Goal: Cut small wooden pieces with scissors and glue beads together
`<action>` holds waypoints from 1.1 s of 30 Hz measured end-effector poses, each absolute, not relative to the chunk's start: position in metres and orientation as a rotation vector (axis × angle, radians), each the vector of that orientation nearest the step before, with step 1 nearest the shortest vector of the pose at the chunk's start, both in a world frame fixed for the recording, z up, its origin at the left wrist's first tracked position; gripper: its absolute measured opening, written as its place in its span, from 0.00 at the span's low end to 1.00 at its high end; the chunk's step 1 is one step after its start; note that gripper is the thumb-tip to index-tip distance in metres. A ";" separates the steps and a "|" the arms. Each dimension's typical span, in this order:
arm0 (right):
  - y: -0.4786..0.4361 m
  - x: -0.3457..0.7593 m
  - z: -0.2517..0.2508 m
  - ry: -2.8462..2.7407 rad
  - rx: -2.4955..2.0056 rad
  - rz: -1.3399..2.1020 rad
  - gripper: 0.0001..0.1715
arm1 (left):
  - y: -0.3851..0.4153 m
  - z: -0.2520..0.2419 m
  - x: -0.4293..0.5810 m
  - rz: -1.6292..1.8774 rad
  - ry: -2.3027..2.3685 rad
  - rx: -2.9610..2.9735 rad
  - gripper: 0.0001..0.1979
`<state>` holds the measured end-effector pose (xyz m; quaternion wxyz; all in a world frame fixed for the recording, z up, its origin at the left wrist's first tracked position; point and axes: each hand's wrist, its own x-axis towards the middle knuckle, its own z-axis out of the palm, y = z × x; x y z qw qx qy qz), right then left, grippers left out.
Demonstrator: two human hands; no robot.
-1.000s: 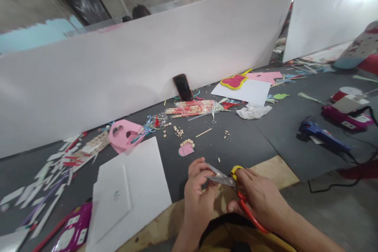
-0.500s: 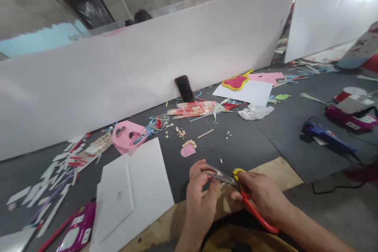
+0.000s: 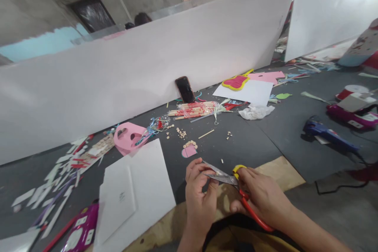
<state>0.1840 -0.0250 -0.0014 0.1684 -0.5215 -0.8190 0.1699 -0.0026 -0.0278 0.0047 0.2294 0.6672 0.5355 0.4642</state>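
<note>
Right hand [image 3: 260, 191] grips red-and-yellow-handled metal scissors [image 3: 231, 180]: likely stiff; hold handles [image 3: 257, 216]. Left hand [image 3: 200, 191] pinches tiny pale piece [image 3: 217, 173] between blades [image 3: 220, 178]: likely light, fragile; hold left end.

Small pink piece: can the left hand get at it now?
Probably yes: the small pink piece lies just beyond the left hand, nothing visible between, though that hand is at the scissors' blades.

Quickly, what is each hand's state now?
Left hand: curled at the scissor blades; whether it holds something cannot be told.
Right hand: closed, holding the red-and-yellow-handled scissors.
</note>
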 end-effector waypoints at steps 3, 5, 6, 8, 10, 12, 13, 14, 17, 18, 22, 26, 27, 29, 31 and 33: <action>-0.026 0.184 -0.004 -2.347 -1.489 0.447 0.21 | -0.027 0.003 -0.003 1.275 1.404 1.730 0.07; -0.026 0.184 -0.006 -2.347 -1.493 0.419 0.20 | -0.027 0.001 -0.003 1.254 1.363 1.643 0.07; -0.027 0.185 -0.007 -2.345 -1.497 0.408 0.21 | -0.028 0.001 -0.003 1.244 1.352 1.610 0.08; -0.026 0.185 -0.009 -2.344 -1.509 0.413 0.21 | -0.028 0.001 -0.002 1.226 1.352 1.572 0.09; -0.026 0.186 -0.011 -2.350 -1.511 0.458 0.22 | -0.029 0.002 -0.001 1.218 1.382 1.569 0.10; -0.027 0.186 -0.012 -2.348 -1.512 0.515 0.23 | -0.030 0.003 0.000 1.217 1.423 1.605 0.09; -0.027 0.185 -0.012 -2.341 -1.519 0.534 0.22 | -0.031 0.003 0.000 1.220 1.445 1.638 0.08; -0.027 0.185 -0.012 -2.333 -1.529 0.546 0.22 | -0.031 0.003 0.000 1.227 1.470 1.675 0.07; -0.029 0.184 -0.010 -2.321 -1.558 0.523 0.21 | -0.032 0.001 -0.001 1.258 1.547 1.793 0.05; -0.029 0.184 -0.009 -2.324 -1.559 0.502 0.20 | -0.033 0.001 -0.001 1.273 1.563 1.830 0.05; -0.030 0.184 -0.005 -2.331 -1.507 0.452 0.20 | -0.033 -0.001 -0.002 1.317 1.552 1.924 0.07; -0.030 0.185 -0.003 -2.344 -1.495 0.449 0.21 | -0.032 0.002 -0.002 1.319 1.486 1.927 0.08; -0.030 0.185 -0.003 -2.350 -1.502 0.447 0.21 | -0.032 0.003 -0.002 1.315 1.467 1.924 0.08; -0.030 0.185 -0.004 -2.359 -1.515 0.437 0.19 | -0.031 0.005 -0.003 1.308 1.436 1.913 0.07; -0.030 0.185 -0.005 -2.368 -1.521 0.412 0.18 | -0.030 0.007 -0.003 1.306 1.416 1.905 0.07; -0.029 0.185 -0.007 -2.373 -1.517 0.385 0.18 | -0.029 0.008 -0.003 1.303 1.410 1.904 0.06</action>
